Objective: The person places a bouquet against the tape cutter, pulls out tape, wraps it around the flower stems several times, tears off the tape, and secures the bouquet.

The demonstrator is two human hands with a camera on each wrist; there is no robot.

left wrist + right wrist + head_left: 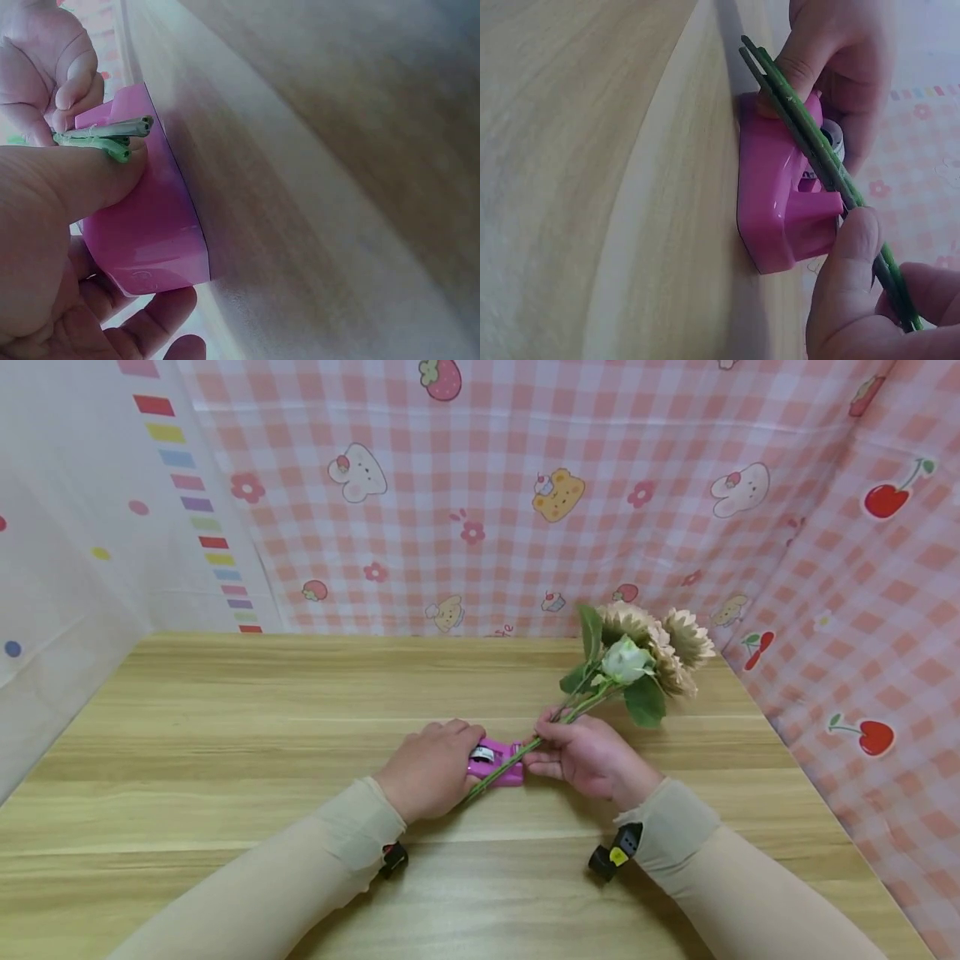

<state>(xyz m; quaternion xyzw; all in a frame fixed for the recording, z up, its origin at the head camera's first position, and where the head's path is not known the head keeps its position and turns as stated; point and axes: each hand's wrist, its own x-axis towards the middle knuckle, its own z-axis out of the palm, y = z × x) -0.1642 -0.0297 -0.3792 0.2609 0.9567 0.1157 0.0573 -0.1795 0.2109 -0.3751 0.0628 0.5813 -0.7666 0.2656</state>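
My left hand grips a pink tape dispenser that stands on the table, the thumb on its near side and the fingers around the far side. A small tape roll sits in the dispenser. Between thumb and fingers, my right hand pinches a bunch of green flower stems. The stems slant across the dispenser, and their cut ends lie by the left thumb. At the upper end are a pale white-green rose, beige blossoms and green leaves. Whether tape touches the stems, I cannot tell.
The wooden table ends at a pink checked cloth behind it. Patterned cloths also hang on the left and right sides. The flower heads are near the back right edge. A small black camera is strapped at the right wrist.
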